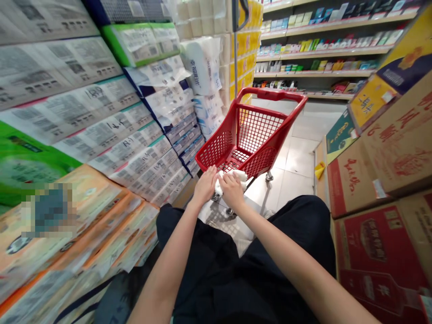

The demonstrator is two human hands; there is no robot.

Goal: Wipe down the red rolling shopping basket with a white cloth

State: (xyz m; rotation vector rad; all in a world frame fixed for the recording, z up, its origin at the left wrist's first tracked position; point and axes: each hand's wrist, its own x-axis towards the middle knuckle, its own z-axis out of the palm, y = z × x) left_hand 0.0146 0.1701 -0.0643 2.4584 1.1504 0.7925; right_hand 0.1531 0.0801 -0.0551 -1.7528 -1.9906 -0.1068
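A red shopping cart with latticed basket walls stands in front of my knees, its handle on the far side. My right hand has its fingers bent over a bunched white cloth at the near, lower edge of the basket. Close beside it, my left hand lies with fingers stretched out by the near left corner of the basket, next to the cloth. Whether its fingertips touch the cart or the cloth, I cannot tell. The palms of both hands are hidden.
Packs of tissue paper are stacked high on the left, with orange packs lower down. Cardboard cartons line the right side. Shelves of small goods stand behind the cart. Pale floor tiles lie under it.
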